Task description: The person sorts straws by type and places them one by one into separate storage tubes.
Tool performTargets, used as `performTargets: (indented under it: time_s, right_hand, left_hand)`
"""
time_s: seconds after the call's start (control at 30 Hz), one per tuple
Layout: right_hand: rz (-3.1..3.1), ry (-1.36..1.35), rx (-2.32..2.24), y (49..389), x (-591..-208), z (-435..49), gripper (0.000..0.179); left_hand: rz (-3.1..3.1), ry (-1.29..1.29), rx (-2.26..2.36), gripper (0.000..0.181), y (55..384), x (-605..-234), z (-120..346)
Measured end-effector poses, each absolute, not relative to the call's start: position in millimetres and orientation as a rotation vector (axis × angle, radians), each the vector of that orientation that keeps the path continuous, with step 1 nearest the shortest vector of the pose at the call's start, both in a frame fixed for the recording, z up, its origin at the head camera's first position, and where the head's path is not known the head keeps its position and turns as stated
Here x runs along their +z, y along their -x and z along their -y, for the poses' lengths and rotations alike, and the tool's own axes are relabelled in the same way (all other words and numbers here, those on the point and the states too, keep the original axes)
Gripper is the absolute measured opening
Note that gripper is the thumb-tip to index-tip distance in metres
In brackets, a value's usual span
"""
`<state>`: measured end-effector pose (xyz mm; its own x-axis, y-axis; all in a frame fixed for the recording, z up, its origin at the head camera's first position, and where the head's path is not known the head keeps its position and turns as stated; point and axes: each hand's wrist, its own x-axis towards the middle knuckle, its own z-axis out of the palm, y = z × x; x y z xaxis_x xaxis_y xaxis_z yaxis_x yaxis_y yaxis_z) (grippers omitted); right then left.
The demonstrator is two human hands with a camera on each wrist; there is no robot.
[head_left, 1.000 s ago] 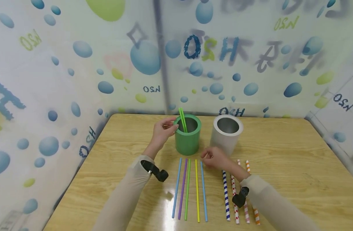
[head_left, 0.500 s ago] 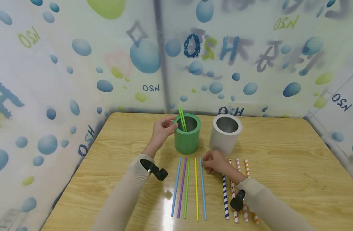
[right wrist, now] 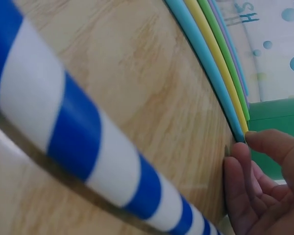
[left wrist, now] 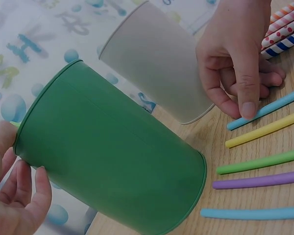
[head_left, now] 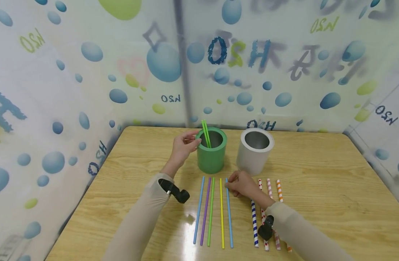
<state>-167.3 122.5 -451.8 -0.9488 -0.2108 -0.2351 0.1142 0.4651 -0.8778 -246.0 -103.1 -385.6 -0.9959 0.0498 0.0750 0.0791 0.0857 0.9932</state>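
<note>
Rightmost plain blue straw [head_left: 229,217], far end at the right hand's [head_left: 244,184] fingertips

wooden table [head_left: 316,185] | green can [head_left: 211,161] | white can [head_left: 250,162] | five plain straws [head_left: 211,212] | four patterned straws [head_left: 254,222]

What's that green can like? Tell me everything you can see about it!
The green can is a round, smooth tube with a wide green rim, an open top and a shiny grey inside that looks like metal. A thin lip runs round its bottom edge. It stands upright on the wooden table, left of the white can and apart from it. Two bright green straws lean inside and poke out above the rim. The left hand holds its rim on the left side.
</note>
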Motion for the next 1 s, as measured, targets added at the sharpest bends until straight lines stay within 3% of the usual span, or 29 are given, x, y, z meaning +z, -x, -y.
performTargets:
  time_s: [0.5, 1.0]
  right_hand:
    - [-2.541, 0.057, -1.36, 167, -451, -116, 0.019]
    - [-2.551, 0.068, -1.263, 169, -449, -115, 0.014]
  left_hand:
    - [2.31, 0.154, -2.127, 0.035, 227, -359, 100]
    - [2.29, 0.135, -2.117, 0.035, 245, -384, 102]
